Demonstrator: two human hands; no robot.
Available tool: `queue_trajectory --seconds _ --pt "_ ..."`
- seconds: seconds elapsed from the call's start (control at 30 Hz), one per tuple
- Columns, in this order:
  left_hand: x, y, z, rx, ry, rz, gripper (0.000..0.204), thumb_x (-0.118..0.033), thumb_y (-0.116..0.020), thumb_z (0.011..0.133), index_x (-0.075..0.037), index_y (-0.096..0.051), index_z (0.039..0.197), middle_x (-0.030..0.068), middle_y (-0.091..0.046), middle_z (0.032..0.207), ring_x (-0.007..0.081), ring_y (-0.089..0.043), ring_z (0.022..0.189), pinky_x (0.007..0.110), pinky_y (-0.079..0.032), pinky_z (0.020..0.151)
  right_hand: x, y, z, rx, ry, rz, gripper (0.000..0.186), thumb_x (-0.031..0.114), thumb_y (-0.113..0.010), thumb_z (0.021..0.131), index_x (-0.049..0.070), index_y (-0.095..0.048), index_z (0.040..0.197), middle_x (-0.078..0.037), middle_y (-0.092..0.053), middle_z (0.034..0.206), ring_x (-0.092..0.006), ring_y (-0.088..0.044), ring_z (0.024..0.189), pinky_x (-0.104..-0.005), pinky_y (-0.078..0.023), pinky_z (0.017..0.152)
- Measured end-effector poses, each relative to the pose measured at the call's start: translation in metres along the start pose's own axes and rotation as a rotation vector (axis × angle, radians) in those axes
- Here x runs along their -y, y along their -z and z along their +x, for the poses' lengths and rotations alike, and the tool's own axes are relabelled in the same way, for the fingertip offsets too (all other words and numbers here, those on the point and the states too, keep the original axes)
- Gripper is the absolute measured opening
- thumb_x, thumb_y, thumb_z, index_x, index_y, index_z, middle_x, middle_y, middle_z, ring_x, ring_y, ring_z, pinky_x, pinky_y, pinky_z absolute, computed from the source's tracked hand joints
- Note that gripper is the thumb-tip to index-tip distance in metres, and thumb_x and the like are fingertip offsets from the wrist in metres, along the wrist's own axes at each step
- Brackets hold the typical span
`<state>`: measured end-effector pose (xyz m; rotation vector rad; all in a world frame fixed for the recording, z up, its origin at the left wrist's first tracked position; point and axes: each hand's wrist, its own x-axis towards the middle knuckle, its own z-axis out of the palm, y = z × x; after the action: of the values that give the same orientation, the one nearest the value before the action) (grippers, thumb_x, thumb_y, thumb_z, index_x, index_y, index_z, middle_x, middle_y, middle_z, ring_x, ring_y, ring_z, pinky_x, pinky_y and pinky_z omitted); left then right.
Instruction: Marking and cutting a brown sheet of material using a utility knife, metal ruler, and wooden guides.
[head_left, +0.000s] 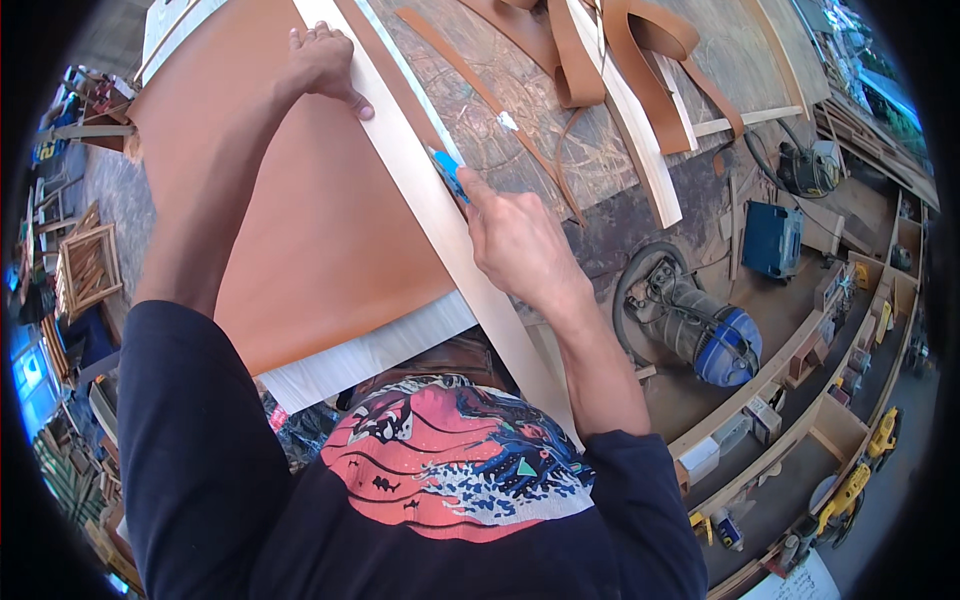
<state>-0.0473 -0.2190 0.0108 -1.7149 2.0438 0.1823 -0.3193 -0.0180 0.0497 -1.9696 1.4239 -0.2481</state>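
Observation:
A large sheet of tan-brown leather or leather-like material [310,230] lies on the workbench. A long, pale wooden strip [420,195] runs across it at a slant. My left hand [325,65] presses on the strip's far part, fingers stretched out and thumb spread toward me. In my right hand [520,235] is a blue utility knife [447,170], held against the right edge of the strip. Its tip rests over the narrow band of brown material beyond the strip; the blade itself is hard to make out.
Brown offcut strips [650,60] curl over pale boards [640,160] on the scratched workbench [500,90]. A thin offcut [470,80] lies nearer the strip. To the right stand a blue-topped shop vacuum [725,345], a blue case [772,240] and wooden shelving [840,430] with yellow tools.

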Motion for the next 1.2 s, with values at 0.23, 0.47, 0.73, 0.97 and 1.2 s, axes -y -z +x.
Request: queue_trajectory --seconds 0.23,0.47,0.73,0.97,1.2 --pt "-0.004 0.000 0.000 0.026 -0.003 0.007 0.115 -0.061 -0.099 0.046 0.010 -0.062 0.128 0.0277 -0.056 0.141 0.0444 -0.036 0.148 0.070 -0.017 0.123 -0.003 0.002 -0.035 0.054 -0.062 -0.034 0.043 0.009 -0.056 0.098 0.000 -0.055 0.139 -0.028 -0.070 0.087 -0.0473 -0.069 0.082 -0.0560 -0.054 0.074" --pt "0.002 -0.003 0.004 0.024 -0.024 -0.010 0.125 -0.064 -0.099 0.040 0.014 -0.057 0.128 0.0305 -0.054 0.141 0.0469 -0.039 0.145 0.072 -0.019 0.121 -0.006 0.004 -0.071 0.070 -0.066 -0.094 0.046 0.010 -0.058 0.097 0.002 -0.054 0.143 -0.027 -0.069 0.084 -0.0478 -0.069 0.077 -0.0565 -0.054 0.071" --pt "0.005 -0.007 0.012 0.019 -0.023 -0.042 0.130 -0.063 -0.100 0.035 0.018 -0.054 0.126 0.0326 -0.055 0.134 0.0491 -0.047 0.138 0.072 -0.022 0.120 -0.010 0.004 -0.106 0.126 -0.097 -0.115 0.055 0.011 -0.057 0.094 0.003 -0.050 0.147 -0.028 -0.069 0.087 -0.0485 -0.071 0.074 -0.0580 -0.057 0.068" --pt "0.002 -0.001 0.010 0.063 -0.032 -0.016 0.129 -0.060 -0.101 0.037 0.017 -0.053 0.129 0.0327 -0.054 0.138 0.0484 -0.045 0.140 0.071 -0.023 0.120 -0.021 -0.004 -0.132 0.059 -0.063 -0.154 0.052 0.011 -0.061 0.095 0.003 -0.054 0.146 -0.022 -0.065 0.076 -0.0429 -0.067 0.065 -0.0532 -0.054 0.060" --pt "0.001 -0.003 0.010 0.060 -0.031 -0.046 0.127 -0.055 -0.102 0.039 0.016 -0.052 0.132 0.0298 -0.056 0.134 0.0469 -0.048 0.137 0.069 -0.023 0.120 -0.023 -0.006 -0.153 0.067 -0.071 -0.180 0.055 0.010 -0.062 0.093 0.005 -0.054 0.147 -0.021 -0.065 0.079 -0.0420 -0.067 0.062 -0.0532 -0.054 0.057"
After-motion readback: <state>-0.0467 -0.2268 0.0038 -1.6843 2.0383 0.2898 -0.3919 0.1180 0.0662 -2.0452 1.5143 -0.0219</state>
